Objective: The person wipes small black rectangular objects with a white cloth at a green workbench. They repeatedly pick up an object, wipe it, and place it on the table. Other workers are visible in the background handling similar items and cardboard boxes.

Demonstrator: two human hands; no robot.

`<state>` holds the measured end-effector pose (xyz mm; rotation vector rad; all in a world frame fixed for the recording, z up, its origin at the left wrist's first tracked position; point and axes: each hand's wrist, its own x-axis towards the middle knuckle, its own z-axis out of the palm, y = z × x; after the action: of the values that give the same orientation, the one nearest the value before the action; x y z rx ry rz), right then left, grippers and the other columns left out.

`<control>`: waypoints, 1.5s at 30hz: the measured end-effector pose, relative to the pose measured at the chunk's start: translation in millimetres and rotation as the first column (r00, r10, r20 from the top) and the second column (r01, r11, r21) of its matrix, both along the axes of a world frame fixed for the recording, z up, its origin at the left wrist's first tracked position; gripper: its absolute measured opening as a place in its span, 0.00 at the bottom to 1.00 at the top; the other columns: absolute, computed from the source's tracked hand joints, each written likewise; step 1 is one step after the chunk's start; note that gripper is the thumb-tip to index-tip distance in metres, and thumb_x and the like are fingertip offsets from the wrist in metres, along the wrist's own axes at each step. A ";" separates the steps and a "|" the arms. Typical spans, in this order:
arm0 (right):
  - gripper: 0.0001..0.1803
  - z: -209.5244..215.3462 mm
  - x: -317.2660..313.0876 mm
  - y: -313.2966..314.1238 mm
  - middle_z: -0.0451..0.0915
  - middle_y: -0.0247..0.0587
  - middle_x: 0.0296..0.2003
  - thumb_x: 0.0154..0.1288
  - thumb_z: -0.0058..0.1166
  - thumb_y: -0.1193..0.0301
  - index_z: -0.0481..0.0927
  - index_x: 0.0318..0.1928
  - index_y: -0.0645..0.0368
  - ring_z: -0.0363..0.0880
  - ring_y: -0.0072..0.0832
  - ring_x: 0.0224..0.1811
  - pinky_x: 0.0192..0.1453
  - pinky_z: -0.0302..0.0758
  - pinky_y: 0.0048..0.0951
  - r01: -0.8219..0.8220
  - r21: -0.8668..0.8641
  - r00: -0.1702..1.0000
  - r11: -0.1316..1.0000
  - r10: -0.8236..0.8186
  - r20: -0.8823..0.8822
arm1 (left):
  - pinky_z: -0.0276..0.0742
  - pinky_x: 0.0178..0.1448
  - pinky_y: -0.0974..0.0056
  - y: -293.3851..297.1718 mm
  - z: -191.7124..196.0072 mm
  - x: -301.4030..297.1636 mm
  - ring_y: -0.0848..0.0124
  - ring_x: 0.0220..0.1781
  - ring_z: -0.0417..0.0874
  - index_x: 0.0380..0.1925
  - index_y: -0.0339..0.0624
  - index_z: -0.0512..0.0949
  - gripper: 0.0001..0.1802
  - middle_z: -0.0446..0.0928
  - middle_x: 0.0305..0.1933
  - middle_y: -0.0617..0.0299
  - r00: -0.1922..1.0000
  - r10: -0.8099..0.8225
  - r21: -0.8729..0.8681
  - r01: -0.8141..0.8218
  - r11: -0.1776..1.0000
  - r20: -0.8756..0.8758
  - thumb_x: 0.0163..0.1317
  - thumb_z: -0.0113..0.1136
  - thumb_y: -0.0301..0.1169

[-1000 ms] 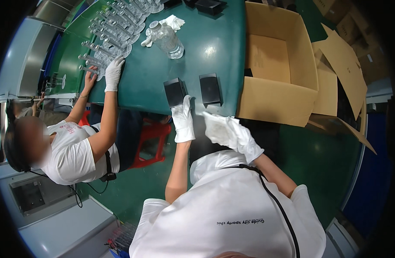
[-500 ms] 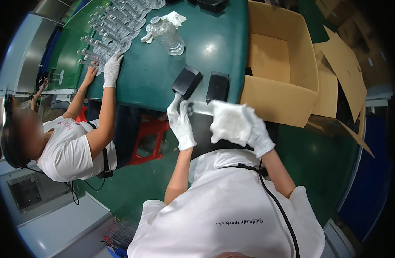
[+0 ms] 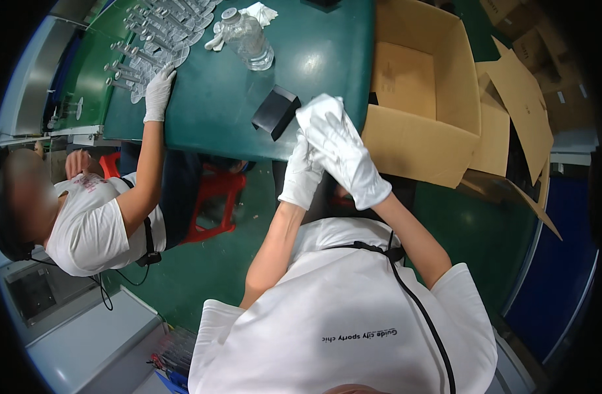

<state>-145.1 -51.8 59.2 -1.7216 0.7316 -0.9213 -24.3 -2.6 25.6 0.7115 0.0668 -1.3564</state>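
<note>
My right hand [image 3: 345,155], fingers bent, grips a white cloth [image 3: 318,109] near the bench's [image 3: 212,108] front right corner. My left hand [image 3: 302,176] meets it, fingers partly hidden; I cannot tell its grip. A black box [image 3: 274,115] rests just left of the cloth, near the front edge.

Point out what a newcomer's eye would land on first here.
Probably the big open cardboard box along the right side of the green table. Next come the person's white-gloved left hand and right hand, close together at the near edge, beside a black box. At upper left, clear discs with grey stems stand crowded together.
</note>
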 end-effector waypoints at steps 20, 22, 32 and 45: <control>0.22 64.5 -30.2 -9.0 0.75 0.44 0.66 0.68 0.55 0.70 0.80 0.62 0.54 0.67 0.41 0.73 0.78 0.58 0.40 -0.068 -0.648 0.768 0.759 -0.375 -0.520 | 0.79 0.35 0.57 21.9 47.8 -28.0 0.54 0.31 0.84 0.33 0.42 0.82 0.03 0.83 0.33 0.52 -0.380 0.124 -0.098 0.087 0.991 0.917 0.60 0.64 0.27; 0.23 55.2 -13.8 6.5 0.76 0.45 0.64 0.67 0.57 0.69 0.79 0.62 0.53 0.69 0.42 0.71 0.79 0.58 0.40 -0.061 -0.546 0.898 0.836 -0.193 -0.395 | 0.80 0.35 0.57 24.5 40.5 -21.4 0.53 0.30 0.84 0.35 0.41 0.83 0.05 0.83 0.31 0.52 -0.294 0.219 -0.204 0.079 0.976 0.931 0.60 0.64 0.27; 0.20 43.1 -39.9 39.4 0.86 0.45 0.47 0.75 0.44 0.65 0.81 0.56 0.66 0.84 0.32 0.49 0.56 0.78 0.29 -0.023 0.411 0.990 0.911 0.077 -0.115 | 0.80 0.43 0.61 27.0 18.9 28.6 0.68 0.39 0.86 0.47 0.36 0.82 0.15 0.85 0.40 0.56 0.466 -0.087 0.138 -0.078 0.987 0.880 0.74 0.52 0.36; 0.34 10.9 -38.2 19.5 0.81 0.45 0.56 0.76 0.44 0.45 0.75 0.63 0.63 0.82 0.35 0.56 0.64 0.79 0.39 -0.200 0.941 0.894 0.273 -0.341 0.289 | 0.79 0.44 0.60 21.9 21.5 63.6 0.53 0.38 0.82 0.47 0.40 0.80 0.17 0.79 0.36 0.53 -0.211 -0.385 0.298 -0.354 0.887 0.898 0.63 0.68 0.38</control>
<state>-183.3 -32.3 70.1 -0.2999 0.7980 -0.6155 39.3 19.4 47.1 2.1578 -1.0359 -0.2820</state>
